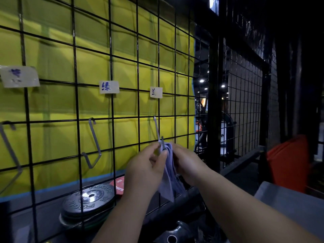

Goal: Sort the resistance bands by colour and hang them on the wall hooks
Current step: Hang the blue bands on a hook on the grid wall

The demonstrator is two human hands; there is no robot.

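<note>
A bundle of pale blue-lilac resistance bands [169, 179] hangs at the tip of the rightmost metal hook [157, 128] on the black wire grid [112, 50]. My left hand [149, 165] pinches the top of the bands at the hook's tip. My right hand [185, 162] grips the bundle from the right side. Two more hooks stand bare: a middle hook [94, 142] and a left hook [8, 151]. Paper labels sit above each: a left label [19, 76], a middle label [109, 87], a right label [156, 92].
Behind the grid hangs a yellow sheet [52, 58]. Below lie stacked black weight plates [87, 200] and a red plate [119, 185]. A black frame post [214, 102] stands right of the grid, with an orange-red object [289, 158] and a grey surface [294, 202] further right.
</note>
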